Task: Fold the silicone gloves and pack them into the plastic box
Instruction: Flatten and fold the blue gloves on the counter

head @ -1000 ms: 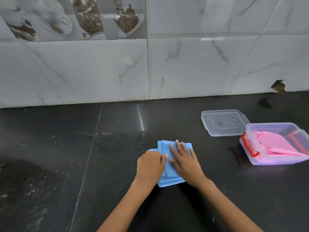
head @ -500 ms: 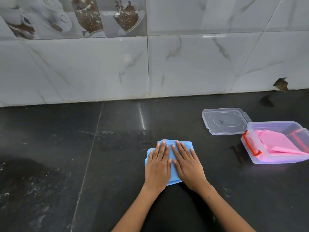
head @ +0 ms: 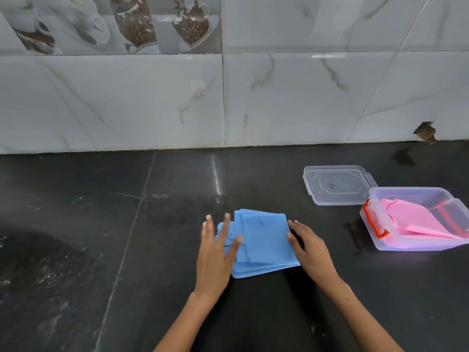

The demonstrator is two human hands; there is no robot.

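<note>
Blue glove (head: 264, 243) lies folded on the tabletop (head: 101, 250), left of the box (head: 416, 219) holding a pink glove (head: 421, 219). Left hand (head: 215, 257) open, fingers spread at its edge; right hand (head: 311, 247) flat, holding nothing. No readable writing.

Your left grip (head: 215, 252) and right grip (head: 308, 247) flank the folded blue glove (head: 264, 240), which lies flat between them on the dark desk (head: 101, 250). Left of your left grip the desk runs bare to the frame edge, and toward you it is bare too. Beyond both grips the tiled wall (head: 279, 97) closes the far side. Right of your right grip a bare strip leads to the plastic box (head: 416, 246), its open top partly filled by a pink glove (head: 416, 219); the clear lid (head: 336, 185) lies flat beyond that strip, touching the box.
</note>
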